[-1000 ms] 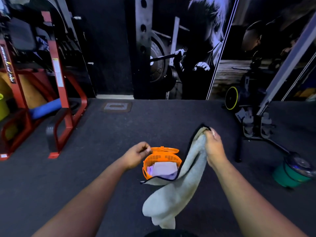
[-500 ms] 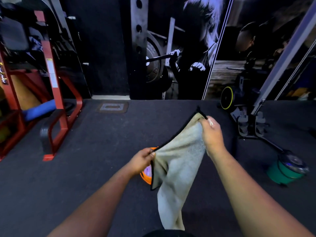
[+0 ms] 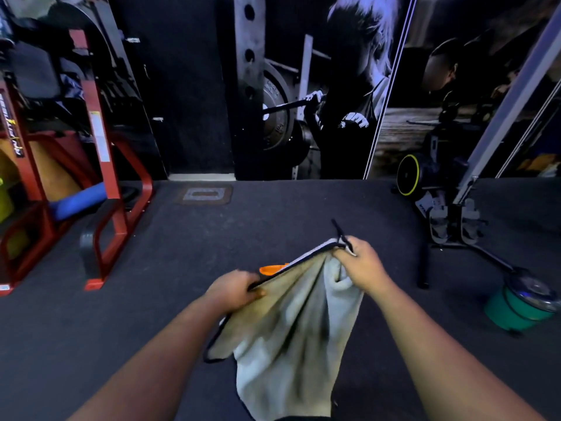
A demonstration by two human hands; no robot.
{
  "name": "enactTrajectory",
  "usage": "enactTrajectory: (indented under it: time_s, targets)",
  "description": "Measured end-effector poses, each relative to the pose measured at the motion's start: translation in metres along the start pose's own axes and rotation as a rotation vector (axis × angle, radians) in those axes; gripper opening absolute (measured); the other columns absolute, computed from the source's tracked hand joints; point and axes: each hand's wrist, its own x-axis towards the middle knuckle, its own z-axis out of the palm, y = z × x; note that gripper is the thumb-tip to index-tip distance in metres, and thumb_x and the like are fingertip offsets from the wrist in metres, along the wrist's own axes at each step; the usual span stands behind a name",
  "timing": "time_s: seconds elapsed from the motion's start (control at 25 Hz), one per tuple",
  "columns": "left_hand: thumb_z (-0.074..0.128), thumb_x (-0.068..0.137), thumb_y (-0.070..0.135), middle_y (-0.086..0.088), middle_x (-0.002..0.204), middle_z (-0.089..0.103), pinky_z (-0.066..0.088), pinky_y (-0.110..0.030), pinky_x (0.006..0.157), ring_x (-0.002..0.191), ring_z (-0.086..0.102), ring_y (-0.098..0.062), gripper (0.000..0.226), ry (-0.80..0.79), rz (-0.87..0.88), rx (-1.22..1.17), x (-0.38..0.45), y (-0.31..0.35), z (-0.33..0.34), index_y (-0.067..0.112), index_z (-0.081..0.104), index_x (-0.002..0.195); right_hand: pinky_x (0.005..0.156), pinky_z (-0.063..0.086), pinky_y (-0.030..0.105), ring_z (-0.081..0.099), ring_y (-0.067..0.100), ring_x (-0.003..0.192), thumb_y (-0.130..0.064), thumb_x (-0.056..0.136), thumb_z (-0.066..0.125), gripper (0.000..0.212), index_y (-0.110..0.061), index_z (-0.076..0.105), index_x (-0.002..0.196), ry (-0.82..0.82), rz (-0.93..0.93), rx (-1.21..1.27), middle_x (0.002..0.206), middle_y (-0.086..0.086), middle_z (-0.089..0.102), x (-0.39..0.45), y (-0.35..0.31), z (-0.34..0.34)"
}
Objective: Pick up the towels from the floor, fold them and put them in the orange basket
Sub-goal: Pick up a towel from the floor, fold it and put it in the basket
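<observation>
Far left: a red steel frame (image 3: 103,183) of gym equipment stands on the dark floor (image 3: 212,232), with a blue roll (image 3: 77,202) lying between its legs. A grey floor plate (image 3: 206,194) is set into the floor near the far wall, where a large wall poster (image 3: 318,86) shows a barbell lift.

Centre, near: the left hand (image 3: 233,291) has its fingers curled round the dark-trimmed upper edge of a pale towel (image 3: 288,329) — a closed grip on the fabric. The towel is held in the air between both hands, its trimmed edge stretched from the left hand up and right to the right hand, and its body hangs down in loose folds toward the near edge of the view. Just beyond the towel's upper edge, a small part of the orange basket (image 3: 271,269) shows on the floor; the rest is hidden behind the cloth.

Centre right: the right hand (image 3: 361,262) pinches the towel's far corner, fingers closed on it, held higher and farther than the left.

Far right: a black exercise machine (image 3: 449,189) with a yellow-rimmed wheel, and nearer, a green bucket (image 3: 513,308) on the floor.
</observation>
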Motion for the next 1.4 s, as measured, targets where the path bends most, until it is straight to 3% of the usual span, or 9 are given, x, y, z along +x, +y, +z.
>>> enactTrajectory:
  time_s: [0.16,0.36,0.52,0.64,0.76,0.84,1.0,1.16,1.4]
  targets:
    - [0.07,0.096,0.023,0.006,0.07,0.063,0.044,-0.031,0.068,0.069,0.057,-0.013,0.018,0.126,-0.257,-0.617,-0.026,-0.06,0.02,0.016,0.068,0.079,0.063,0.041,0.03,0.051,0.01,0.063,-0.016,0.092,0.067,0.026,-0.019,0.056,0.068,0.15,0.277,0.188,0.062,-0.007,0.054,0.005,0.021,-0.016]
    - [0.061,0.101,0.022,-0.003,0.076,0.059,0.041,-0.032,0.063,0.072,0.055,-0.02,0.025,0.344,-0.389,-0.646,-0.023,-0.038,0.021,0.005,0.062,0.082,0.065,0.046,0.03,0.063,0.024,0.08,-0.016,0.094,0.061,0.01,-0.008,0.066,0.091,0.351,0.462,0.342,0.082,0.006,0.066,0.012,0.044,-0.015]
    - [0.074,0.093,0.032,-0.003,0.071,0.061,0.044,-0.032,0.063,0.069,0.055,-0.019,0.036,0.551,-0.548,-1.126,-0.017,-0.011,0.02,0.0,0.065,0.081,0.079,0.043,0.029,0.063,0.026,0.092,-0.02,0.095,0.067,0.019,-0.008,0.058,0.107,0.325,0.448,0.292,0.098,0.007,0.065,0.013,0.044,-0.009]
    - [0.074,0.093,0.03,-0.013,0.089,0.075,0.057,-0.041,0.077,0.079,0.069,-0.027,0.032,0.508,-0.479,-1.528,-0.003,0.017,0.013,-0.002,0.071,0.096,0.085,0.045,0.028,0.06,0.015,0.093,-0.033,0.09,0.077,0.048,-0.011,0.044,0.118,0.172,0.41,0.303,0.102,0.001,0.06,0.007,0.045,0.01]
    - [0.058,0.102,0.013,-0.02,0.097,0.072,0.061,-0.037,0.078,0.083,0.071,-0.026,0.019,0.354,-0.34,-1.801,0.001,0.045,0.009,-0.003,0.066,0.11,0.077,0.043,0.025,0.055,0.013,0.085,-0.03,0.101,0.062,0.02,-0.012,0.055,0.102,0.195,0.322,0.435,0.089,-0.003,0.057,0.0,0.042,0.031]
    - [0.056,0.102,0.007,-0.02,0.095,0.071,0.061,-0.036,0.074,0.082,0.07,-0.026,0.015,0.309,-0.265,-1.799,0.0,0.062,0.008,-0.001,0.067,0.107,0.075,0.042,0.026,0.054,0.01,0.082,-0.017,0.102,0.058,0.014,-0.012,0.061,0.089,0.257,0.203,0.468,0.083,-0.002,0.059,-0.003,0.038,0.041]
    - [0.069,0.094,0.009,-0.026,0.084,0.07,0.059,-0.034,0.062,0.068,0.068,-0.03,0.016,0.39,-0.292,-1.698,0.001,0.084,0.011,-0.006,0.069,0.1,0.066,0.045,0.027,0.057,0.006,0.067,-0.009,0.097,0.066,0.012,-0.005,0.066,0.085,0.137,0.051,0.433,0.072,0.001,0.066,-0.01,0.024,0.057]
    - [0.059,0.1,0.003,-0.017,0.099,0.075,0.06,-0.032,0.08,0.088,0.072,-0.025,0.016,0.33,-0.227,-1.757,-0.001,0.097,0.013,0.001,0.071,0.11,0.065,0.049,0.026,0.06,0.006,0.065,-0.013,0.089,0.075,0.013,-0.013,0.071,0.076,0.043,-0.03,0.35,0.07,-0.007,0.069,-0.013,0.006,0.073]
    - [0.054,0.102,0.002,-0.015,0.108,0.076,0.057,-0.036,0.089,0.098,0.072,-0.024,0.022,0.343,-0.203,-1.583,-0.004,0.101,0.016,0.005,0.072,0.115,0.076,0.06,0.034,0.074,0.013,0.084,-0.015,0.089,0.076,0.008,-0.018,0.08,0.095,-0.109,-0.095,0.152,0.086,-0.005,0.076,-0.015,0.007,0.082]
